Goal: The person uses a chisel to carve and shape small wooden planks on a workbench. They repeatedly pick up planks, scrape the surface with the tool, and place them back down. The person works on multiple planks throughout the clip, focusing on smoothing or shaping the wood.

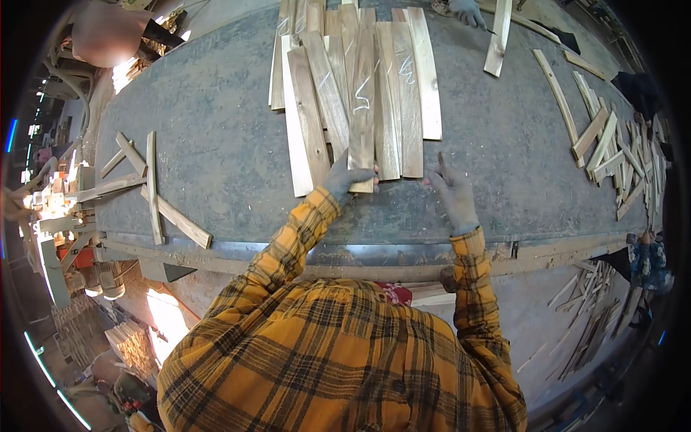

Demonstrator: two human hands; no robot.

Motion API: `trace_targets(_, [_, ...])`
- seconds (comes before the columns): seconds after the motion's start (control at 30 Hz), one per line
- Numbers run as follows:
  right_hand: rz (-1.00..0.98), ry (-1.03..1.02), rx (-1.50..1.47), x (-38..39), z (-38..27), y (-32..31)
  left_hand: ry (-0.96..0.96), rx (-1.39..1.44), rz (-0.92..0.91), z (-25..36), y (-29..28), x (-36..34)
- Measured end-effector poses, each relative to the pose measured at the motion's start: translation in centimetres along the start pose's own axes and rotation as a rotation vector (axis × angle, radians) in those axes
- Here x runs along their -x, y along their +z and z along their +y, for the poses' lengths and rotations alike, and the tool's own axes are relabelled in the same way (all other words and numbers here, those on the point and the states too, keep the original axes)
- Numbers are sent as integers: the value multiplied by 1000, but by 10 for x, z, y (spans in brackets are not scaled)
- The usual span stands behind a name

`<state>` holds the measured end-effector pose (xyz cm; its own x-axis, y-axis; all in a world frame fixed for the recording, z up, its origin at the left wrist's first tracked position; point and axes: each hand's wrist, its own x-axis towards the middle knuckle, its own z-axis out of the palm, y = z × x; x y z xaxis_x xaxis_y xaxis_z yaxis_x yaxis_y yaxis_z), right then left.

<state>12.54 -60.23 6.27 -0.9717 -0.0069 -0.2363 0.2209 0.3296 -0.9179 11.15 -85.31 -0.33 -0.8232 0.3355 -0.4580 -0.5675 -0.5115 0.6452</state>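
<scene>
My left hand [344, 177], in a grey glove, is closed round the near end of a brown wooden board [363, 93] with a white squiggle on it. That board lies lengthwise over a group of other boards [411, 93], some brown, some pale, several with white marks. My right hand [455, 198], also gloved in grey, hovers over the tabletop just right of the boards' near ends. Its thumb and fingers are apart. A dark narrow tip points up from it; whether this is a fingertip or a thin object I cannot tell.
The boards lie on a large grey table [237, 137] with a metal-edged front. Loose wood strips [154, 189] lie crossed at left; a heap of strips [625, 155] is at right. Across the table, a co-worker's gloved hand [468, 11] is near a pale board [498, 39]. Another person [108, 36] is far left.
</scene>
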Motion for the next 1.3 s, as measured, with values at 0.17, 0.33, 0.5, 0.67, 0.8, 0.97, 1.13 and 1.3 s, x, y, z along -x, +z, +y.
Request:
trace_targets(0.17, [-58,117,-50,16,-18,40,-62,-88,-102,-19,12,30])
trace_targets(0.33, [-141,212,-413,39,-16,48,142,-319,-284,-27,49,35])
trace_targets(0.5, [208,159,-775,34,6,-48,-24,-1356,53,26,38,21])
trace_targets(0.67, [572,122,2,-52,-18,-225,-190,-1585,576,17,19,12])
trace_targets(0.8, [703,-8,781,-78,-42,-248,-71,-1434,576,13,18,-10])
trace_targets(0.97, [-21,103,86,-34,-37,-35,-41,-56,-52,13,-25,37])
trace_targets(1.13, [-280,251,-342,6,-33,82,-155,208,-398,-9,1,73])
trace_targets(1.3, [-24,157,-603,20,-20,38,-50,-883,-249,0,0,47])
